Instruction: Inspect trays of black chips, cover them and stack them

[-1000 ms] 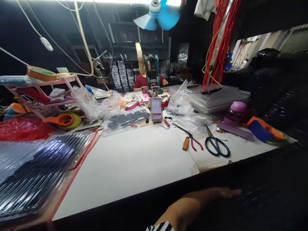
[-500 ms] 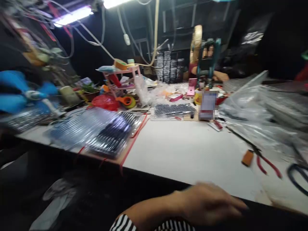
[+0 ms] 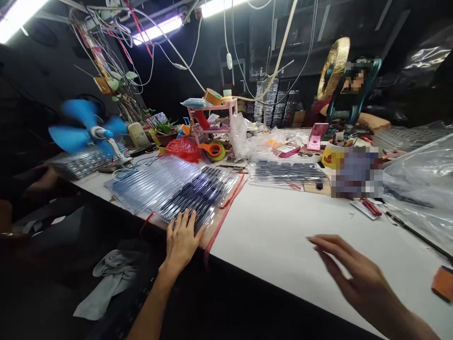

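Observation:
My left hand (image 3: 182, 241) lies with fingers spread on the near edge of a clear plastic tray of dark thin rods (image 3: 201, 191), at the table's front edge. Beside that tray, on its left, is a translucent ribbed plastic sheet or tray (image 3: 152, 184). A red ribbon (image 3: 226, 212) runs along the right side. My right hand (image 3: 350, 267) hovers over the white table (image 3: 269, 231), fingers apart and holding nothing. Farther back lies another clear tray of dark rods (image 3: 286, 171).
A blue fan (image 3: 97, 132) stands at the left. Behind are a pink rack (image 3: 212, 108), a tape dispenser (image 3: 214, 150), a pink phone (image 3: 316, 137) and a yellow cup (image 3: 331, 153). At the right are a red-handled tool (image 3: 371, 207), an orange block (image 3: 443, 283) and plastic bags (image 3: 424, 179).
The view has turned left, so things on the table appear farther right. My left hand now rests on the tray of rods. Two hands show now, where one blurred hand showed before.

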Available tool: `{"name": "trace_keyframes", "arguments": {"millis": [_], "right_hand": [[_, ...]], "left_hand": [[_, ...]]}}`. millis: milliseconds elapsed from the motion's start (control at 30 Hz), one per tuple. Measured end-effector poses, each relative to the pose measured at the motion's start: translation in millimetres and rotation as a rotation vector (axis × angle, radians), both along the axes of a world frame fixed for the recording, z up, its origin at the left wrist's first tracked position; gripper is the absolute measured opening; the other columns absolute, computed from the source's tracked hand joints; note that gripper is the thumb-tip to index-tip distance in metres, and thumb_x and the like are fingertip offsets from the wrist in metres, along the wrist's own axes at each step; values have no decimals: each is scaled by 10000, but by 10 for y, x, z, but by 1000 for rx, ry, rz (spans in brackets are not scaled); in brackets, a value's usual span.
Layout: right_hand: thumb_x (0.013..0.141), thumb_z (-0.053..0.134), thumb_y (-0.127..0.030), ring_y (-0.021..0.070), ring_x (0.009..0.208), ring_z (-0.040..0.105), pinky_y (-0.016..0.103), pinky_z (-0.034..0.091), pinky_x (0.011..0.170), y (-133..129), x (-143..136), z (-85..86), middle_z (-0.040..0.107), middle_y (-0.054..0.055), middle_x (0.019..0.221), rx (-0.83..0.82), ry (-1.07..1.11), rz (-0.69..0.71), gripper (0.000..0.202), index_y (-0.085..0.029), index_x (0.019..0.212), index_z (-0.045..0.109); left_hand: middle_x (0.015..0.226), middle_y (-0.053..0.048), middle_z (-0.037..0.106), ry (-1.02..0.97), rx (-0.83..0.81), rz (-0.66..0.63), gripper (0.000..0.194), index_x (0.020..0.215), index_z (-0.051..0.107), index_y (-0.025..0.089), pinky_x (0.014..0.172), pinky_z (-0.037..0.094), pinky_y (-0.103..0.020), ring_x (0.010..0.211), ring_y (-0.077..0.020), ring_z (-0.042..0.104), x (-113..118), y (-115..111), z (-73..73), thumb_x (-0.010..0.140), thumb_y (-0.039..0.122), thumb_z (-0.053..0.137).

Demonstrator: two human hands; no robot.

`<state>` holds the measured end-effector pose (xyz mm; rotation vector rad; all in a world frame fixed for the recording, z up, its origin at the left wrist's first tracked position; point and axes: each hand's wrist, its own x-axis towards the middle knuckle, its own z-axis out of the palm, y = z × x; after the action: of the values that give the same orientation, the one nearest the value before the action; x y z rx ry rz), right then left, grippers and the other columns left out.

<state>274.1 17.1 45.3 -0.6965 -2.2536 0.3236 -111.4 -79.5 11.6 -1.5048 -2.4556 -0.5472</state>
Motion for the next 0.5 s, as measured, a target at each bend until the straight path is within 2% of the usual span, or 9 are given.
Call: {"name": "trace_keyframes", "arguments": {"millis": [100,167,233,333,367,433,500], "right_hand": [[899,433,-176,228,911,609,378,499,739,204,-609,99,619,106,1056,-14,-169,242,372,-334,1229,500],[906,406,-183,225,876,607,393,503,748,413,-960,101,626,115,1028,-77,-278,309,291,-265,1127,576],[891,443,-188,220,913,602,389,502,802,678,-1321,57,622,117,1030,-144,-331,310,233,-216,1042,619],[906,468,-191,215,1003,575,396,474,881,1068,-1944,-23,605,123,1092,-193,-311,242,197,-170,1019,627],[911,493,-227,216,1040,561,413,467,894,1167,-2164,-36,584,112,1153,-215,-299,214,200,-168,1064,607],[904,535,-308,215,1036,565,435,481,872,1295,-2573,-23,558,88,1206,-277,-289,160,273,-181,1144,566],[901,542,-331,214,1021,573,434,492,854,1341,-2875,38,551,86,1217,-365,-299,112,311,-187,1176,547]], "left_hand": [[1402,-165,448,24,-9,52,576,1287,524,140,1076,189,-551,1329,-342,339,-24,-292,20,831,484,445],[1359,-112,516,-84,30,48,541,1213,589,216,1076,201,-563,1306,-336,379,-91,-536,63,797,542,472],[1318,-71,560,-248,170,145,517,1140,628,270,1056,285,-543,1249,-332,452,-194,-763,95,768,598,482],[1224,-88,582,-526,543,505,654,1245,540,263,870,500,-482,1018,-307,610,-345,-969,52,697,618,573],[1152,-85,599,-676,647,576,730,1301,480,258,779,542,-455,913,-280,642,-378,-994,12,672,605,613],[980,-58,632,-1055,740,562,770,1328,437,250,641,562,-396,761,-233,654,-396,-987,-74,664,582,643],[891,-47,648,-1312,715,479,642,1257,510,254,599,552,-376,733,-226,653,-345,-927,-118,706,565,620]]}}
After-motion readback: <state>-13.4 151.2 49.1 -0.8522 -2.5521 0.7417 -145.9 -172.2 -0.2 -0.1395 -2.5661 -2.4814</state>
